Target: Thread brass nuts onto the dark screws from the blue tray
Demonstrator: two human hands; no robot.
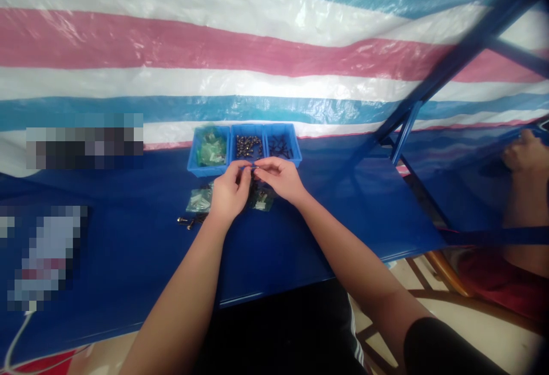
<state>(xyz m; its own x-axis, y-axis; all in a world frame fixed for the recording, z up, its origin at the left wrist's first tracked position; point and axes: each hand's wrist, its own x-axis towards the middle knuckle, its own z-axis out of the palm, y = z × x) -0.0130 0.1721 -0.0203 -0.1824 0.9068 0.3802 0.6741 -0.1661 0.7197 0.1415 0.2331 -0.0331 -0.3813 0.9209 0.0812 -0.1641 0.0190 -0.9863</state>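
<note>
My left hand (229,192) and my right hand (278,178) meet over the blue table (128,260), fingertips pinched together on a small dark part (253,167) that is too small to name. Just behind them stand three blue bins: the left bin (209,149) holds green plastic bags, the middle bin (249,146) holds small dark round parts, the right bin (281,146) holds black pieces. Small green bags (199,199) lie on the table by my left hand, another bag (262,199) under my right. A few loose metal parts (186,222) lie near my left wrist.
A striped red, white and blue tarp (257,49) hangs behind the table. A blue metal frame (429,89) rises at right. Another person's hand (525,152) and arm rest at the far right. Blurred patches cover things at the left. A wooden chair (441,275) stands beside the table.
</note>
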